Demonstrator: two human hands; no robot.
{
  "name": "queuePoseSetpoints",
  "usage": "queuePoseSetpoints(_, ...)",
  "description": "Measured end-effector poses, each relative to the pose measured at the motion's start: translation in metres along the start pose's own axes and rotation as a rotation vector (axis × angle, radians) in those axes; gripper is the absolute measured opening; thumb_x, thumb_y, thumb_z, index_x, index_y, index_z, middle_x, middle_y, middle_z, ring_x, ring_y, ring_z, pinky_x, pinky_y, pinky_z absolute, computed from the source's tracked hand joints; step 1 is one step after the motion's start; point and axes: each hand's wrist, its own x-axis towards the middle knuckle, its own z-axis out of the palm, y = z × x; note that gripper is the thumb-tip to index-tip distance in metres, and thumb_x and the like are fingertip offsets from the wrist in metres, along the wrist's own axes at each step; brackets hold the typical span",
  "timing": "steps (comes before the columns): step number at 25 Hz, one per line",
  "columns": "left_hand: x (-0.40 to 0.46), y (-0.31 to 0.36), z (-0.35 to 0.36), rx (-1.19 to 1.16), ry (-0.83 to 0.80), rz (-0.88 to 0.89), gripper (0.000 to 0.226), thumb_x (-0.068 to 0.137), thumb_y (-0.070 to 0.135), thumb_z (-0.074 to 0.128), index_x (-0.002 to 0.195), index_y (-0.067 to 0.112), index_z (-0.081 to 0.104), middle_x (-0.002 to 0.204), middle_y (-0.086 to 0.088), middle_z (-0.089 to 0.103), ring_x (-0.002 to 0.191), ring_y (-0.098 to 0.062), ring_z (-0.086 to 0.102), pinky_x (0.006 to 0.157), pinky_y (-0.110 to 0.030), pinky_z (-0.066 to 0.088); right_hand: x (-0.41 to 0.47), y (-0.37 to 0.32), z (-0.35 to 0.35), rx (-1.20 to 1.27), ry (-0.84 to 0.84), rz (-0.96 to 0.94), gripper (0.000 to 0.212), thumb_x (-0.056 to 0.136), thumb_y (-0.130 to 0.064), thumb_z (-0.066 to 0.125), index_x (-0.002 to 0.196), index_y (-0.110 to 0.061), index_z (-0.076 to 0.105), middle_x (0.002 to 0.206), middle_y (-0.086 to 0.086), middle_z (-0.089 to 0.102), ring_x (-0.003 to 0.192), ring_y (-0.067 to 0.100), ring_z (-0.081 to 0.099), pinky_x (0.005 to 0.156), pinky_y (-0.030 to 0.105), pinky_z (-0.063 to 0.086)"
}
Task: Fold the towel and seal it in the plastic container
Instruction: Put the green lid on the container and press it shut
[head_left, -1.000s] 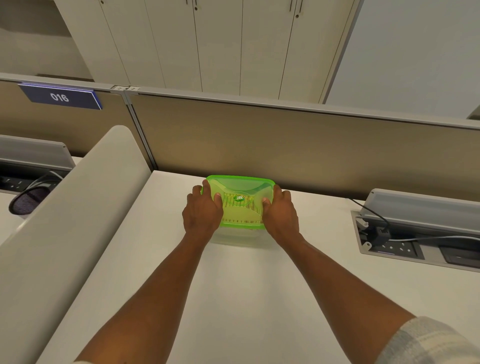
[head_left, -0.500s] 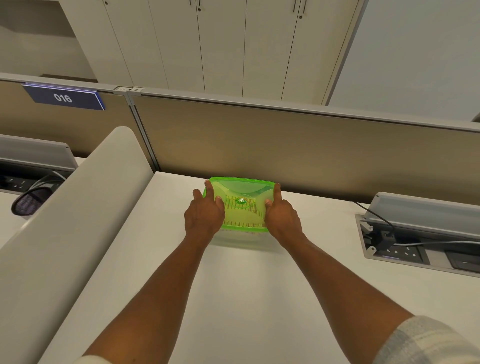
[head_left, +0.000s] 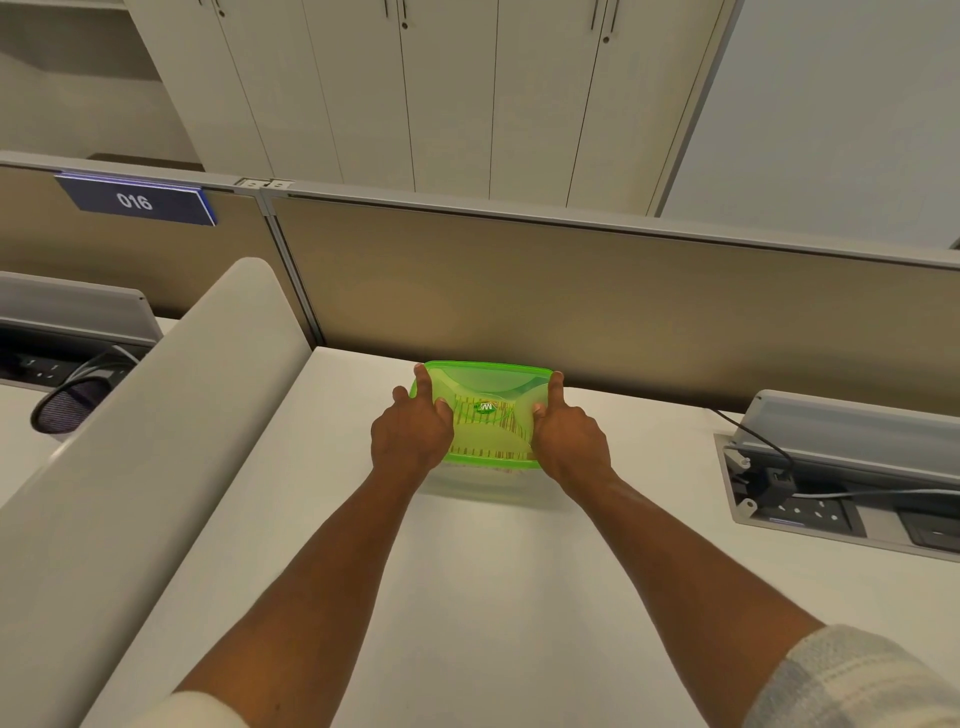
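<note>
A clear plastic container with a translucent green lid (head_left: 488, 384) stands on the white desk (head_left: 493, 597), close to the tan partition. Through the lid I see a striped folded towel (head_left: 488, 441) inside. My left hand (head_left: 413, 434) presses on the lid's left side, index finger stretched along the left edge to the far corner. My right hand (head_left: 571, 441) presses on the right side, index finger reaching the far right corner. Both thumbs rest on top of the lid.
The tan partition (head_left: 623, 312) runs right behind the container. A curved white divider (head_left: 156, 441) borders the desk on the left. A recessed power tray (head_left: 841, 499) with plugs and cables sits at the right. White cabinets stand beyond the partition.
Both index fingers have stretched forward along the lid's side edges towards its far corners. The container stays where it was; the view has tilted slightly.
</note>
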Motion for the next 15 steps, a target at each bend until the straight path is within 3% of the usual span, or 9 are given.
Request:
queuePoseSetpoints(3,-0.0001,-0.0006,-0.0001,-0.002,0.008,0.008,0.062,0.098,0.041,0.026,0.154,0.018,0.012,0.122,-0.020,0.052,0.094,-0.040,0.062,0.073,-0.040,0.045,0.0018,0.0009,0.0003,-0.024,0.008,-0.011,0.057,0.103,-0.035,0.024,0.155,-0.018,0.006,0.095,0.012,0.065,0.075,0.029,0.052,0.064,0.035,0.037)
queuePoseSetpoints(7,0.0001,-0.0008,0.0003,-0.003,0.008,0.025,0.063,0.098,0.042,0.026,0.154,0.018,0.011,0.122,-0.020,0.053,0.094,-0.040,0.062,0.073,-0.040,0.046,0.0008,0.0020,-0.0002,-0.030,0.007,-0.013,0.056,0.103,-0.036,0.024,0.154,-0.017,0.011,0.101,0.013,0.065,0.090,0.035,0.061,0.066,0.036,0.036)
queuePoseSetpoints(15,-0.0022,0.0011,-0.0007,-0.012,-0.034,0.008,0.064,0.099,0.043,0.026,0.155,0.017,0.009,0.131,-0.019,0.048,0.101,-0.038,0.060,0.076,-0.042,0.047,-0.0037,-0.0006,0.0006,-0.027,0.019,-0.008,0.057,0.103,-0.038,0.022,0.155,-0.019,0.008,0.098,0.012,0.065,0.087,0.033,0.062,0.064,0.035,0.039)
